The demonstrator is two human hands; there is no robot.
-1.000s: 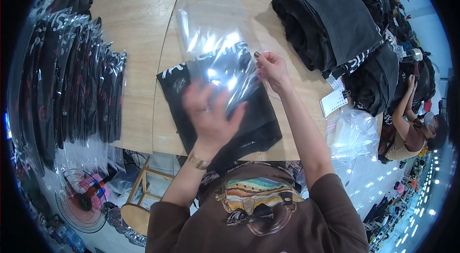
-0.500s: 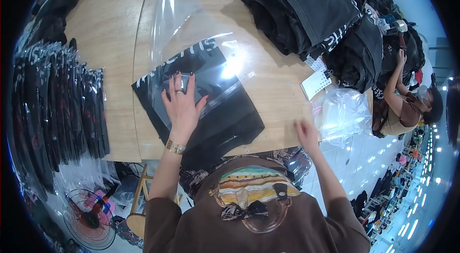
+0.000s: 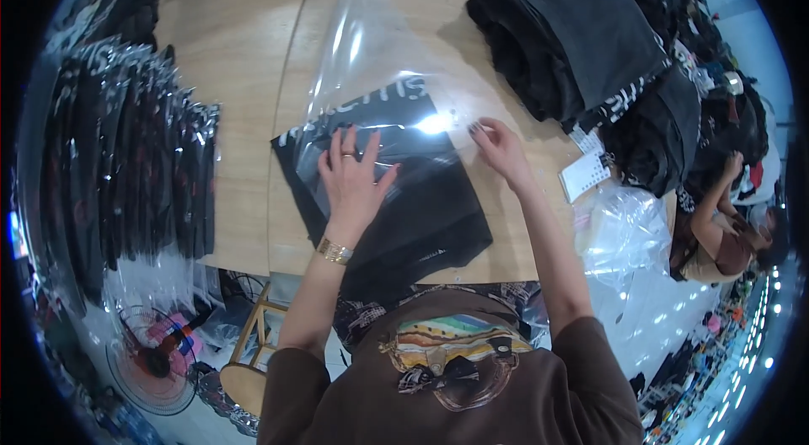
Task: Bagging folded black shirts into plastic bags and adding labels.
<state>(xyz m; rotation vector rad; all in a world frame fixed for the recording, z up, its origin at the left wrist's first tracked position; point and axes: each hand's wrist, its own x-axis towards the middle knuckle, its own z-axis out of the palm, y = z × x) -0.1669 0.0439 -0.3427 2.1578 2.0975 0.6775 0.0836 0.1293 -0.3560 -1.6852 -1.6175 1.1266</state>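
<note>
A folded black garment [image 3: 447,230] with white lettering along its far edge lies tilted on the table. Over its far part spreads a clear plastic bag [image 3: 358,49], which reaches beyond it onto the wood. My left hand [image 3: 354,184] rests on the bag and garment with its fingers spread, a ring and a gold watch showing. At the bag's right edge, my right hand [image 3: 503,152] has its fingers closed in a pinch on the plastic. The exact grip at the fingertips is hard to make out.
Bagged black garments [image 3: 126,158] stand in a row at left. A big pile of black garments [image 3: 573,32] sits at far right, near a white tag card [image 3: 584,178] and loose clear bags [image 3: 624,230]. Below left are a fan [image 3: 152,359] and a stool [image 3: 244,382]. A co-worker [image 3: 725,234] stands at right.
My right hand has moved up and inward from the table's near right side to the bag's edge. My left hand stays on the garment. The whole view has shifted slightly.
</note>
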